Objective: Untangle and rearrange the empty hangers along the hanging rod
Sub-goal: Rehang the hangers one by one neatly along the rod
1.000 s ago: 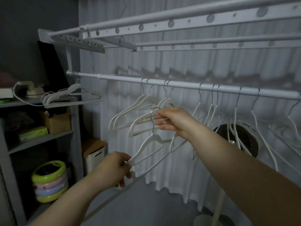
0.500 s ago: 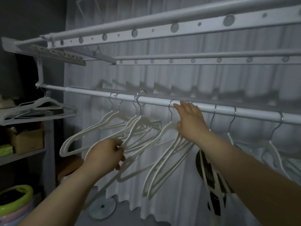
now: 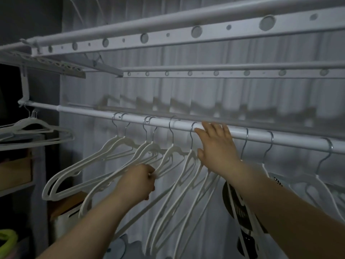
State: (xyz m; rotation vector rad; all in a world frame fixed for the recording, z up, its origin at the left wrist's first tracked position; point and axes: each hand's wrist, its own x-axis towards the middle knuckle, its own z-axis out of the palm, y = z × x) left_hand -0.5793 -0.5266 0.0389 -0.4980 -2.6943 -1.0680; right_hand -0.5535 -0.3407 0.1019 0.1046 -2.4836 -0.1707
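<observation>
Since approx. 1 s earlier, R hand (image 3: 216, 146) had gone up from the hook of a loose hanger to the white tubular hanging rod (image 3: 162, 123), and the view had tilted upward w/ it.

Fig.: we stood mid-step, spacing the white slim-armed hangers w/ silver wire hooks (image 3: 119, 140) along that rod. R hand lay released, fingers (image 3: 212, 128) straight and spread over the rod, index tip touching one hook; it grasped nothing. L hand (image 3: 138, 182) was clenched round the lower arms of the bunched hangers. How many it held, we could not tell. Six hooks sat on the rod left of R hand; three more showed to its right, well apart.

Technique, as we judged it: steady the bunched arms w/ L hand, slide one hook at a time sideways w/ R fingertips, and free crossed arms before pulling, else neighbours would drag along and re-tangle. Keep hooks facing one way.

Not resolved: dim light blurred where the arms crossed near L hand. R forearm hid part of a dark round object (image 3: 234, 202) behind it; what it was stayed unclear. Hangers at far right were cut off by the frame edge. A separate hanger group (image 3: 37, 126) hung at the rod's left end, near a brown cardboard box (image 3: 15, 171) on a shelf.
</observation>
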